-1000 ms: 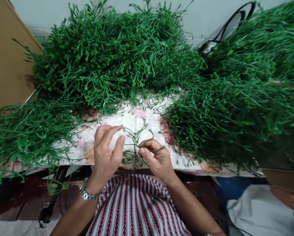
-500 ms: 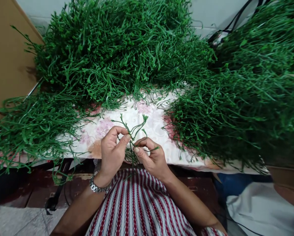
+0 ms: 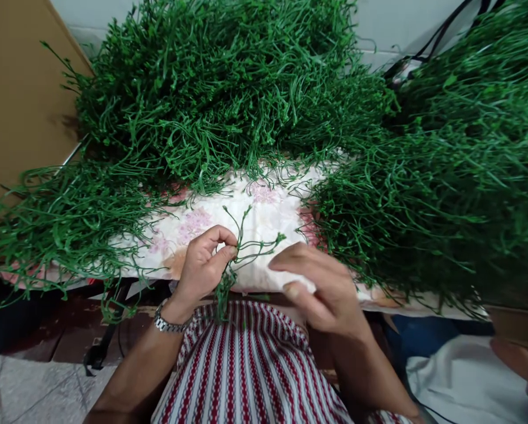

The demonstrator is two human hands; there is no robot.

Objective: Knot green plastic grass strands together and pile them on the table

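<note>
Between the thumb and forefinger of my left hand [image 3: 208, 259] is a branched green stem [image 3: 257, 243], thin and plastic-looking. Its forked tips fan out up and to the right, and its tangled lower part hangs over the table's front edge toward my lap. My right hand [image 3: 321, 282] is just right of the stem, apart from it and slightly blurred. Its thumb and fingers are spread, with nothing visible between them. Under both hands lies a white cloth [image 3: 273, 215] with pink and orange flowers.
A large heap of green stems [image 3: 228, 88] rises at the back. Smaller piles lie at the left [image 3: 69, 227] and right [image 3: 423, 200]. A tan panel [image 3: 20, 76] stands at the far left, and black straps [image 3: 443, 26] hang at the back right. Part of another person [image 3: 518, 362] shows at lower right.
My right hand has let go of the stem and moved right, its fingers opening. My left hand still pinches the stem, whose branches now lean more to the right.
</note>
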